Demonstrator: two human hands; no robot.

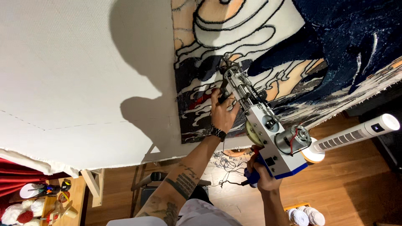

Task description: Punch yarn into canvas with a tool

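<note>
A person pushes a tufting gun [261,125] against a big stretched cloth [83,75]. The tip of the gun touches the cloth where the dark wool picture [293,46] is being made. The left hand [222,112] sits just beside the front of the gun and is wrapped around its small black front handle. The right hand [261,178] is at the back end of the gun, closed tight around the blue handle. A watch [218,133] is on the left wrist, near the gun.

Here is what I think could go wrong. The left fingers are very close to the gun's moving tip, so they could get poked or pinched if the hand slides forward. If the gun tilts or pulls back from the cloth, the wool may not stick in and could leave a bare spot or a hole. If it wanders off the black lines near the tip, the colours could mix up. A cable [228,165] hangs below the gun, and it could snag. The white tower fan [356,134] stands just beside the back of the gun, so a bump could knock it
</note>
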